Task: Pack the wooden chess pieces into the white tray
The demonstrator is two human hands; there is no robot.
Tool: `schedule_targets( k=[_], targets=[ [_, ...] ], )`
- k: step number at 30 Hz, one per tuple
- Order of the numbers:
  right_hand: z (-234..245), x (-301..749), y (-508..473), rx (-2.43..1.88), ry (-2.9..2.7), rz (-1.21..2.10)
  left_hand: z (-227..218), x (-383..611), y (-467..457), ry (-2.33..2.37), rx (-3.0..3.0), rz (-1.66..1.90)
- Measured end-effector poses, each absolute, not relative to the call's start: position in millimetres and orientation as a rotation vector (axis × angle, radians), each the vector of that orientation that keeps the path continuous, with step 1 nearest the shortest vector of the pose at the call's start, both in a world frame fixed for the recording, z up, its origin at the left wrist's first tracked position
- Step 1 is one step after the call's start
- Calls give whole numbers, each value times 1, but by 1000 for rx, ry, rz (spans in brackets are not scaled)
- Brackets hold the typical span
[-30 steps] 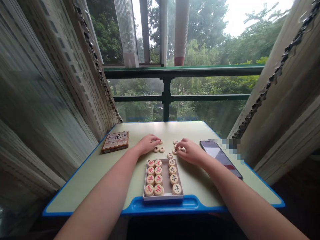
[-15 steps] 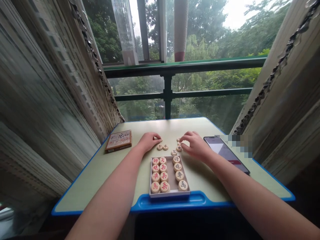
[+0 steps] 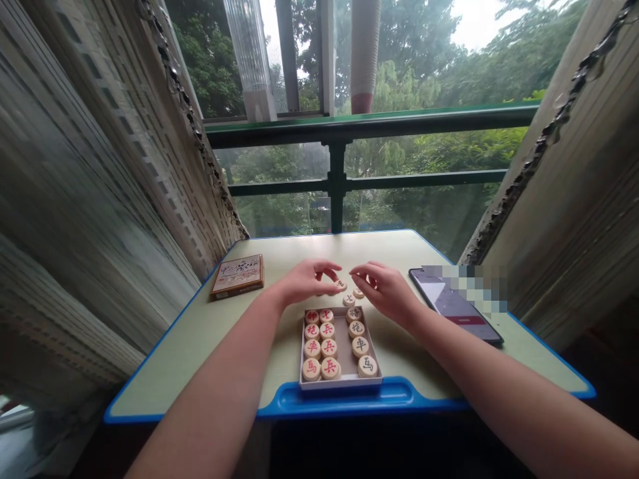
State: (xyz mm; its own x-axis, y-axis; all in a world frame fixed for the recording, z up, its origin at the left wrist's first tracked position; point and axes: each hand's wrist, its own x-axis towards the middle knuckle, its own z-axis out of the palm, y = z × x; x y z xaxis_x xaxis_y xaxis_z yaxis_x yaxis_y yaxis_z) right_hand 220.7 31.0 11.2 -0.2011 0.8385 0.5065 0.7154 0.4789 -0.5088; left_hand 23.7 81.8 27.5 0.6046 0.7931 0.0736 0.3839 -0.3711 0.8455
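My left hand (image 3: 308, 279) is over the table with thumb and fingers apart. Its thumb tip is at a round wooden Chinese chess piece (image 3: 341, 284) with a dark character. Opposite it is my right hand (image 3: 383, 287), fingers curled and fingertips close together; anything between them is hidden. Two more pieces lie below the hands, a black-marked piece (image 3: 349, 300) and another piece (image 3: 358, 292) partly behind the right fingers. Nearer me stands a shallow open box (image 3: 344, 382). Two columns of red-marked pieces (image 3: 328, 348) fill its left side, and a column of black-marked pieces (image 3: 360, 346) its right.
A flat decorated case (image 3: 238, 276) lies at the table's left. At the right is a phone (image 3: 456, 306) with its screen lit. The pale table (image 3: 200, 372) has a blue rim and a blue front tray groove (image 3: 344, 398). Curtains (image 3: 124, 166) flank it; behind runs a green railing (image 3: 374, 123).
My left hand has moved right, and my right hand slightly left, so the fingertips are closer together. The right fingers have drawn together. The two pieces near the left hand no longer show there.
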Motion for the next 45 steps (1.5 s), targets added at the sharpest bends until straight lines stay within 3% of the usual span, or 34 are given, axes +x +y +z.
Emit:
schedule_targets(
  k=[10,45],
  targets=[
    [9,223,32,-1363,-2016,147,39,25,69,895,2233,223],
    [17,228,28,-1354,-1936,-31,47,31,58,934,2457,106]
  ],
)
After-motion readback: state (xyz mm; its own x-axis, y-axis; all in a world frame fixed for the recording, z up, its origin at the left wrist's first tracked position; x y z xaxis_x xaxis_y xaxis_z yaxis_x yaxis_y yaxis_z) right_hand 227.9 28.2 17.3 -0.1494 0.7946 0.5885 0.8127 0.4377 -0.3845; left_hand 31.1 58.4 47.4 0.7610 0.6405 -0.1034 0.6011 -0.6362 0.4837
